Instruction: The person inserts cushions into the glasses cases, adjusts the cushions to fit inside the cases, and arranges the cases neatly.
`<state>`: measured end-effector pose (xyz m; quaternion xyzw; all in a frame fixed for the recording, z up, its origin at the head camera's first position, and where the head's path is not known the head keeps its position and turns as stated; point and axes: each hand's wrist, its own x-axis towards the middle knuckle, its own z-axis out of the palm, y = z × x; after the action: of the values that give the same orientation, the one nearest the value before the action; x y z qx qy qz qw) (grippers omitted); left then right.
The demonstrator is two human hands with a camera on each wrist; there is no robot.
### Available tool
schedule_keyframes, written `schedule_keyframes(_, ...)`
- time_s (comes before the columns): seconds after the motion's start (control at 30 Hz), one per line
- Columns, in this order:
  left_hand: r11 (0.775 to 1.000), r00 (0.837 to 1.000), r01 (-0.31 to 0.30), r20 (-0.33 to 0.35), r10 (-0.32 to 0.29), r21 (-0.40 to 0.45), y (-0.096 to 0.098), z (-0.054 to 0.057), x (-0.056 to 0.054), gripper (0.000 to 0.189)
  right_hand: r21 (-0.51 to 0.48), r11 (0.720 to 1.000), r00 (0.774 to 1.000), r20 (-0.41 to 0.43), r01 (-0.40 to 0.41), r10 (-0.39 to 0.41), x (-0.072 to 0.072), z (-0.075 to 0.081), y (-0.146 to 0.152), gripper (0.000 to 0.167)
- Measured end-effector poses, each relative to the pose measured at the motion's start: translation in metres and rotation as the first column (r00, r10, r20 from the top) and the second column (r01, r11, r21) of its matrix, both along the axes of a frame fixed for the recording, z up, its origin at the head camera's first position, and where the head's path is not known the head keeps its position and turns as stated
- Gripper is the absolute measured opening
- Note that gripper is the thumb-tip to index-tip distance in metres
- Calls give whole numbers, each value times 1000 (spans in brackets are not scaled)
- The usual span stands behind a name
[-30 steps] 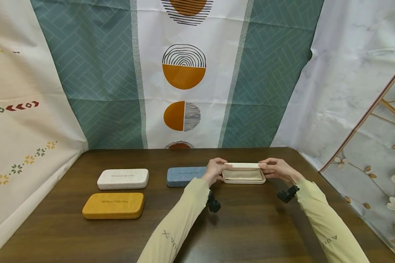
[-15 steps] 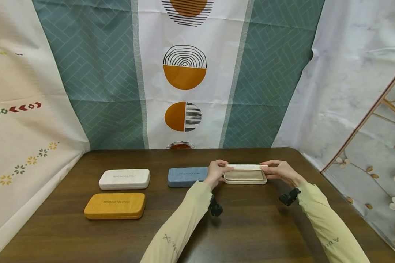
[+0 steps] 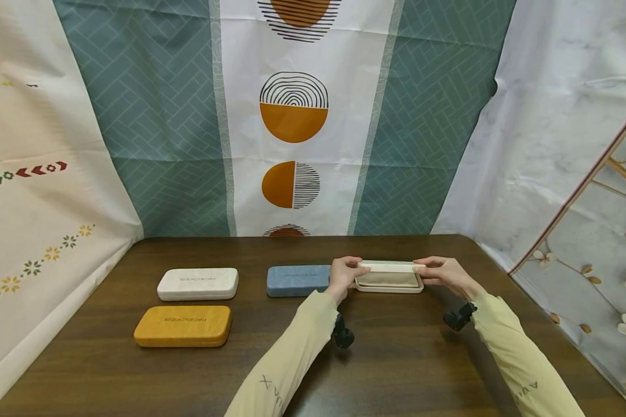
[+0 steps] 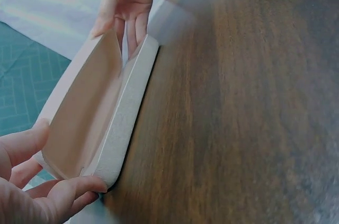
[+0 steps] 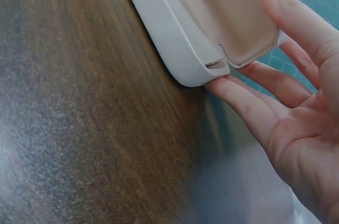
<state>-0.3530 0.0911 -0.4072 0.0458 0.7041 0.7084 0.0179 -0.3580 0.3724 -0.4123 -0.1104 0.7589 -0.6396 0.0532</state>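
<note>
A white glasses case [image 3: 389,289] lies on the table, its lid [image 3: 391,266] part-way raised and the beige lining showing. My left hand [image 3: 342,277] holds the left end, thumb [image 4: 29,142] on the lid's edge and fingers [image 4: 79,186] at the base. At the other end my right hand [image 3: 448,274] holds it likewise; in the right wrist view its thumb [image 5: 280,1] lies on the lid, with a fingertip [image 5: 220,85] against the base corner. The lid tilts over the base between both hands.
A blue glasses case [image 3: 296,281] sits just left of my left hand, partly hidden by it. Farther left are another white case [image 3: 198,285] and a yellow case [image 3: 182,327], both closed. Patterned cloths hang behind the brown table [image 3: 396,359].
The lid has tipped slightly lower toward me, with both hands moving along at its ends. The other cases stay in place; the head view has shifted a little.
</note>
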Motion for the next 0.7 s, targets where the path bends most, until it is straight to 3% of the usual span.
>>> schedule_keyframes(0.3, 1000, 1000, -10, -12, 10, -10, 0, -2, 3, 29, -15, 1000, 1000, -29, -7, 6, 3, -3, 0, 28)
schedule_keyframes(0.7, 999, 999, -22, -26, 22, -31, 1, -2, 1, 30, 4, 1000, 1000, -17, 20, -20, 16, 11, -12, 35)
